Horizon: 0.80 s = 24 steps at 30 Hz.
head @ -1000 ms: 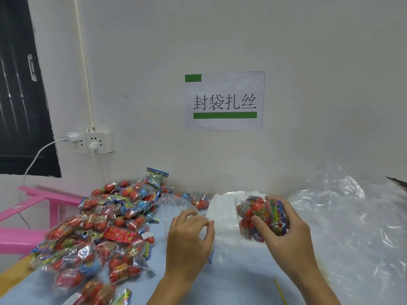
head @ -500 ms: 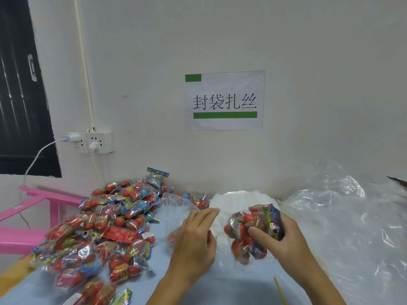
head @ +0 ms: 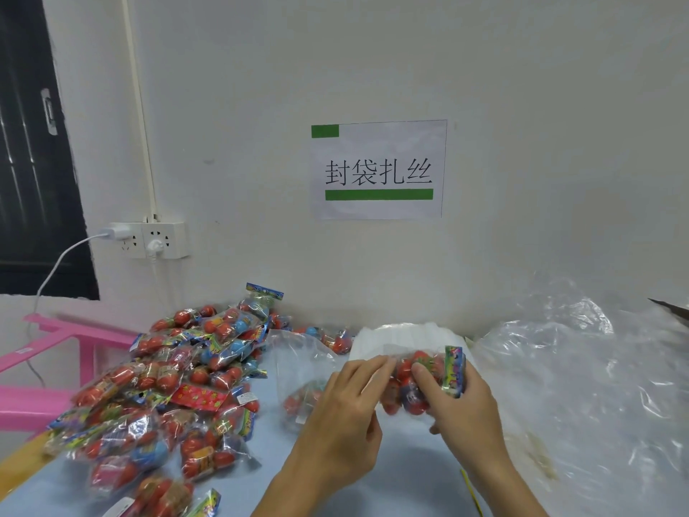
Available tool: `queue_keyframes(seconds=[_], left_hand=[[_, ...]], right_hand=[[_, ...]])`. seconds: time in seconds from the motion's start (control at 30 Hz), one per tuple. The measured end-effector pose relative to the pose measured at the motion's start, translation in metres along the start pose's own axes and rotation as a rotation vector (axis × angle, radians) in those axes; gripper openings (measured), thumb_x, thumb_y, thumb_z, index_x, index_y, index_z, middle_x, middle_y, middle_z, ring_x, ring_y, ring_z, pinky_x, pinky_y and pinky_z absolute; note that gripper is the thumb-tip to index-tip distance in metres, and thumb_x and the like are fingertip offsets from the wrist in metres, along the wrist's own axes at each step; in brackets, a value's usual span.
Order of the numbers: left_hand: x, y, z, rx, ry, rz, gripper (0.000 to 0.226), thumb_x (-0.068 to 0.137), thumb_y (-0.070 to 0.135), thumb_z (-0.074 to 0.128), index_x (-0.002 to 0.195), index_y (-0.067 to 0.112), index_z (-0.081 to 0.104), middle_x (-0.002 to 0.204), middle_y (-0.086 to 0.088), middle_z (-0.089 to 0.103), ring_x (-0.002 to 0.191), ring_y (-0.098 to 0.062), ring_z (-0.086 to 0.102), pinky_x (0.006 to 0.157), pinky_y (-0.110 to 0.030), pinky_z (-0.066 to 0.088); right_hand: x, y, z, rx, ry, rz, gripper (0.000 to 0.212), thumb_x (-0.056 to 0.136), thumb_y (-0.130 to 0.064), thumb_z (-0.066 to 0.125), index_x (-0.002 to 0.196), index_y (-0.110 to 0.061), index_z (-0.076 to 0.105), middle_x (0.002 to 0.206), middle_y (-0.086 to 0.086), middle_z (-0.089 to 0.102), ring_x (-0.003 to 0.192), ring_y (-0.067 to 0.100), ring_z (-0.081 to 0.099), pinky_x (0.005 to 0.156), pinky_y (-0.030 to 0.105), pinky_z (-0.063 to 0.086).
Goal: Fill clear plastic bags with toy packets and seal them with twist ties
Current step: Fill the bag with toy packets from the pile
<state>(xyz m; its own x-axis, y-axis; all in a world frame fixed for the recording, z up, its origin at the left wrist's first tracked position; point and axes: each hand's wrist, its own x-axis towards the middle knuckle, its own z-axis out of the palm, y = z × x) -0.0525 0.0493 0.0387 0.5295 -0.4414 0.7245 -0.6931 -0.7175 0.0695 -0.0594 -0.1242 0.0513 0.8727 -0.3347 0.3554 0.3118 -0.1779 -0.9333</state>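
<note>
Where both hands meet, toy packets (head: 417,382) between right-hand fingers (head: 428,382).

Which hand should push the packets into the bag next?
Right. The right hand already grips the packets, while the left hand holds the bag mouth.

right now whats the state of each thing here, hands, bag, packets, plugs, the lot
left hand: pinches the clear bag's edge
right hand: grips a toy packet
toy packet: held at the bag's mouth, how far in unclear
clear bag: open, at least one packet inside
packet pile: loose, unbagged, heaped on the table
wall socket: two plugs in
yellow twist tie: lying on the table, unused
big plastic sheet: crumpled
</note>
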Motion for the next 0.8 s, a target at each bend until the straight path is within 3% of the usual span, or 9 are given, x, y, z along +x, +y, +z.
queue_keyframes(seconds=[0.17, 0.27, 0.33, 0.43, 0.53, 0.63, 0.73, 0.8], left_hand=[[0.001, 0.004, -0.004, -0.097, 0.018, -0.016, 0.070, 0.081, 0.011, 0.053, 0.150, 0.008, 0.039, 0.149, 0.000, 0.045, 0.139, -0.011, 0.034, 0.114, -0.032, 0.037], [0.002, 0.008, -0.007, -0.140, 0.041, -0.047, 0.068, 0.085, 0.022, 0.046, 0.150, 0.008, 0.037, 0.149, 0.001, 0.044, 0.140, -0.008, 0.033, 0.115, -0.031, 0.035], [0.002, 0.009, -0.008, -0.168, 0.050, -0.078, 0.066, 0.089, 0.029, 0.042, 0.151, 0.011, 0.034, 0.150, 0.004, 0.041, 0.140, -0.003, 0.029, 0.116, -0.028, 0.032], [0.001, 0.008, -0.009, -0.208, 0.056, -0.071, 0.061, 0.093, 0.034, 0.040, 0.150, 0.014, 0.038, 0.148, 0.008, 0.042, 0.139, -0.001, 0.029, 0.116, -0.023, 0.029], [0.002, 0.010, -0.009, -0.194, 0.112, -0.033, 0.047, 0.094, 0.027, 0.049, 0.136, 0.008, 0.056, 0.133, 0.004, 0.056, 0.126, -0.005, 0.046, 0.107, -0.022, 0.040], [0.006, 0.009, -0.003, -0.139, 0.243, 0.023, 0.027, 0.093, 0.017, 0.056, 0.115, 0.006, 0.067, 0.111, 0.000, 0.066, 0.104, -0.010, 0.059, 0.091, -0.021, 0.050], [0.007, 0.011, -0.003, -0.198, 0.284, -0.039, 0.022, 0.092, 0.018, 0.058, 0.114, 0.018, 0.055, 0.098, 0.011, 0.058, 0.090, 0.007, 0.054, 0.079, -0.003, 0.044], [0.005, 0.013, -0.003, -0.255, 0.274, -0.178, 0.032, 0.093, 0.029, 0.056, 0.124, 0.027, 0.045, 0.107, 0.018, 0.052, 0.101, 0.013, 0.048, 0.085, 0.001, 0.036]], right_hand=[[-0.010, 0.002, 0.014, -0.006, -0.126, 0.000, 0.013, 0.082, -0.031, 0.079, 0.087, -0.028, 0.067, 0.077, -0.014, 0.072, 0.071, 0.008, 0.071, 0.046, 0.029, 0.057], [-0.011, 0.005, 0.014, -0.065, -0.188, -0.105, 0.015, 0.081, -0.028, 0.080, 0.089, -0.032, 0.068, 0.078, -0.011, 0.073, 0.069, 0.009, 0.071, 0.056, 0.029, 0.059], [-0.012, 0.004, 0.012, -0.112, -0.265, -0.210, 0.023, 0.079, -0.026, 0.079, 0.097, -0.037, 0.068, 0.082, -0.011, 0.074, 0.071, 0.009, 0.071, 0.063, 0.026, 0.059], [-0.013, 0.004, 0.012, -0.188, -0.345, -0.274, 0.040, 0.072, -0.035, 0.070, 0.112, -0.038, 0.066, 0.093, -0.012, 0.073, 0.083, 0.011, 0.071, 0.073, 0.032, 0.060], [-0.010, 0.012, 0.013, -0.258, -0.264, -0.289, 0.044, 0.071, -0.039, 0.070, 0.115, -0.037, 0.064, 0.095, -0.013, 0.071, 0.085, 0.008, 0.069, 0.074, 0.032, 0.060], [-0.006, 0.016, 0.013, -0.298, -0.053, -0.285, 0.036, 0.077, -0.042, 0.079, 0.107, -0.036, 0.060, 0.088, -0.016, 0.068, 0.079, 0.004, 0.067, 0.067, 0.023, 0.058], [-0.006, 0.014, 0.014, -0.199, 0.048, -0.167, 0.033, 0.076, -0.046, 0.081, 0.099, -0.038, 0.058, 0.082, -0.020, 0.066, 0.074, 0.003, 0.067, 0.061, 0.017, 0.058], [-0.005, 0.013, 0.015, -0.102, 0.039, -0.110, 0.028, 0.076, -0.042, 0.082, 0.093, -0.036, 0.061, 0.080, -0.018, 0.068, 0.074, 0.004, 0.069, 0.060, 0.030, 0.062]])
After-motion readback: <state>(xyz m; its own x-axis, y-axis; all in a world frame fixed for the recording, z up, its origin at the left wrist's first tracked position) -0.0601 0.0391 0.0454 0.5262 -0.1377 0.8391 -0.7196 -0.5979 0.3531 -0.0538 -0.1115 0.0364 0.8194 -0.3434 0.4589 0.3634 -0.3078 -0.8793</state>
